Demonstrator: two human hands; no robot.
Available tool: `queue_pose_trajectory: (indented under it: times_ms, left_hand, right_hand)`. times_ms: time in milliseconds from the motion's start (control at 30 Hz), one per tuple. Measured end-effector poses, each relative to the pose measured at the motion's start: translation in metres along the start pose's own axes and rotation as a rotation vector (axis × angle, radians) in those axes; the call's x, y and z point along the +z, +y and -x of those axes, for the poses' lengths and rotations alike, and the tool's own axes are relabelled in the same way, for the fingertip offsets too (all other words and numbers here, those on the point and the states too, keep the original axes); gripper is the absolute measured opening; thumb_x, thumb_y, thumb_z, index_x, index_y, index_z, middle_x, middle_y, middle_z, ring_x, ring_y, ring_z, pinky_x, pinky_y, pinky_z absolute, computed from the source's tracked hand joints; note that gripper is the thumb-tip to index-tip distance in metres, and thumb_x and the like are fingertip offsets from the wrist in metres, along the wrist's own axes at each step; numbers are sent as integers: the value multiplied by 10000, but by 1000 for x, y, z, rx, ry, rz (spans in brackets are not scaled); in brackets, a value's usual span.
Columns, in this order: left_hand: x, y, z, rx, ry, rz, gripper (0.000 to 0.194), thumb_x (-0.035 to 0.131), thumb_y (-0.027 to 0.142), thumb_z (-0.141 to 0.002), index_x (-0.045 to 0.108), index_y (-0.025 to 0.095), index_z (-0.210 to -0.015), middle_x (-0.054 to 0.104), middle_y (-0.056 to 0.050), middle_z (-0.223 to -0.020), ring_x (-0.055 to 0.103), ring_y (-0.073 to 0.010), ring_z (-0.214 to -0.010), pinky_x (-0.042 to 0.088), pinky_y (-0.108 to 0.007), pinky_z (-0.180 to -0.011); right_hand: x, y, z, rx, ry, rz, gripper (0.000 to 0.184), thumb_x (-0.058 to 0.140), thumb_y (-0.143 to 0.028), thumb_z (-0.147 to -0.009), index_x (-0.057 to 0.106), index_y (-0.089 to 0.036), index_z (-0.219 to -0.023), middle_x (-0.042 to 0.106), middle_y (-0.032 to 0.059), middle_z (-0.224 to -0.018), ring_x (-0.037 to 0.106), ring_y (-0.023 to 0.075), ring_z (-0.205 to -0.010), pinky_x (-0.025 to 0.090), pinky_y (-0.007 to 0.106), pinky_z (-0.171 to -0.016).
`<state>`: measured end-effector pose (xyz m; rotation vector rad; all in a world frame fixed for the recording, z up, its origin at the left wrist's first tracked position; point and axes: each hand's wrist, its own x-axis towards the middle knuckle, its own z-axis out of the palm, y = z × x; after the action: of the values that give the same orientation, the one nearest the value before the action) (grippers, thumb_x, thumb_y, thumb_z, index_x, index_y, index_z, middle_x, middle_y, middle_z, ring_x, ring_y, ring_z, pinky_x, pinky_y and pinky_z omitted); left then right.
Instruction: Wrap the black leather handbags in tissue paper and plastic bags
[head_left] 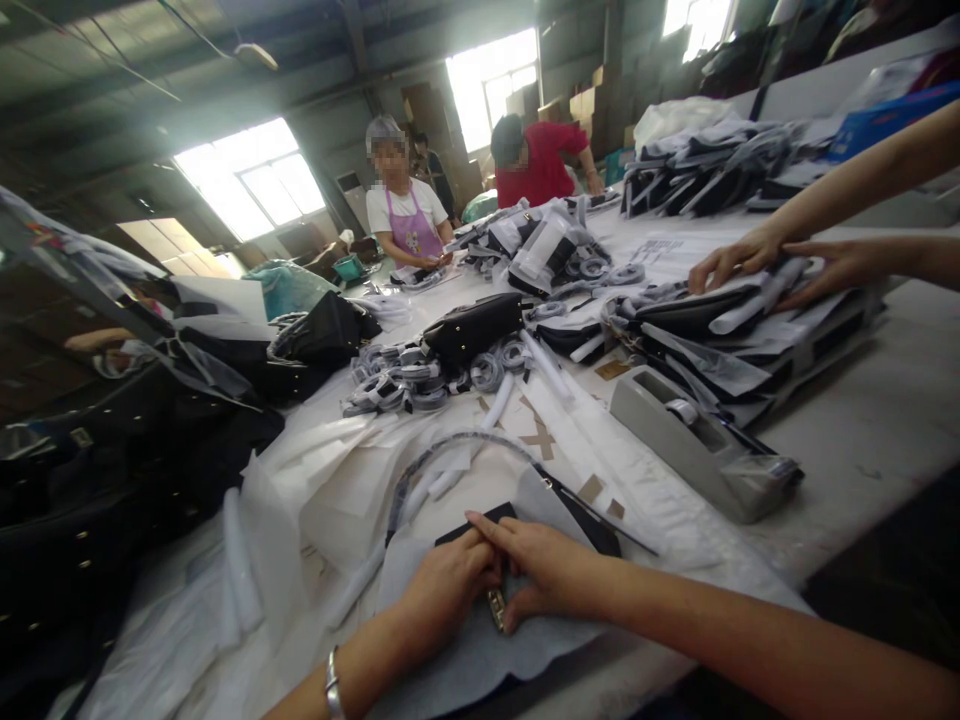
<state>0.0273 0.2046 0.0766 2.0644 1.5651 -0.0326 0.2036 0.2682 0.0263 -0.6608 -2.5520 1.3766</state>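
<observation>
A black handbag (480, 522) lies on the table right in front of me, with thin pale tissue paper (420, 660) spread over much of it. Its wrapped handle (465, 440) arches away from me. A gold-coloured clasp (496, 608) shows between my hands. My left hand (454, 580) has its fingers bent in beside the clasp; their tips are partly covered, so what they pinch is hidden. My right hand (551, 570) rests on the bag, forefinger stretched out over the left fingers and thumb apart, close to the clasp.
A grey tape dispenser (682, 440) stands to the right. Wrapped strap coils (405, 375) and another black bag (476, 325) lie ahead. A co-worker's hands (750, 265) touch stacked bags at right. Black bags (112, 500) crowd the left. Two people work further back.
</observation>
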Motion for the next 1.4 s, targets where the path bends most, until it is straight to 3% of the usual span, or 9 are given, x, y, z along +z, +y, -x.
queue_pose_trajectory:
  times_ms: [267,400,533,667,833,1067,1167,1300,1400]
  left_hand:
    - [-5,-11,16,25,9,42,133,513,215,-927,644,210,-909,660,-44,-1069,654,-191,-918,504,-291,-825]
    - [-8,-10,26,25,72,121,189,477,172,-947,650,235,-992,669,-13,-1098,642,-135,-981,485,-223,-871]
    - [-7,-1,19,86,33,121,257,550,213,-931,691,339,-1105,682,39,-1198,652,-130,-1045,476,-201,-880]
    - [-10,5,3,77,-10,66,206,573,195,-884,758,271,-929,727,4,-1082,685,-177,-926,499,-249,-785]
    - [-13,1,-8,93,-25,102,175,602,171,-839,758,248,-819,751,26,-1018,689,-159,-920,504,-235,-820]
    - [5,-3,0,63,63,30,163,562,189,-898,716,235,-870,711,-2,-1042,667,-154,-903,497,-247,-811]
    - [14,-3,5,24,110,-24,131,566,205,-915,690,205,-874,694,-34,-1002,658,-181,-893,496,-278,-810]
    - [19,-3,12,-6,151,-35,151,536,183,-939,658,203,-854,680,-24,-1009,653,-159,-895,485,-248,-795]
    - [19,-7,16,-25,140,-35,128,548,173,-930,645,215,-858,669,-2,-979,656,-147,-853,487,-236,-764]
  right_hand:
    - [-1,1,1,-26,-11,39,1106,887,-334,-631,280,-289,-1554,594,43,-1070,607,197,-818,517,305,-765]
    - [-3,-1,0,-11,-18,46,1144,905,-331,-599,284,-248,-1557,605,69,-1079,617,219,-830,523,324,-772]
    - [-4,-2,0,-8,-25,20,1207,907,-285,-594,210,-217,-1577,623,101,-1136,629,267,-961,516,351,-855]
    - [-3,-2,0,5,-24,2,1264,910,-237,-579,147,-186,-1586,631,134,-1203,628,296,-1048,505,380,-919]
    - [-2,0,0,22,-17,-37,1274,908,-261,-575,139,-158,-1585,608,168,-1287,604,321,-1132,477,407,-981]
    - [1,4,1,-31,15,-42,1251,915,-319,-584,166,-227,-1582,624,84,-1134,627,260,-965,515,360,-867]
    - [-1,3,1,-46,21,-48,1170,923,-319,-583,275,-258,-1555,606,46,-1058,619,212,-870,509,309,-805]
    - [-7,-2,4,-86,12,-14,764,890,-388,-640,578,-282,-1330,566,-6,-929,582,172,-783,471,259,-705]
    - [-9,-4,5,-99,0,5,600,876,-415,-663,661,-247,-1198,554,-1,-920,571,167,-774,462,255,-693]
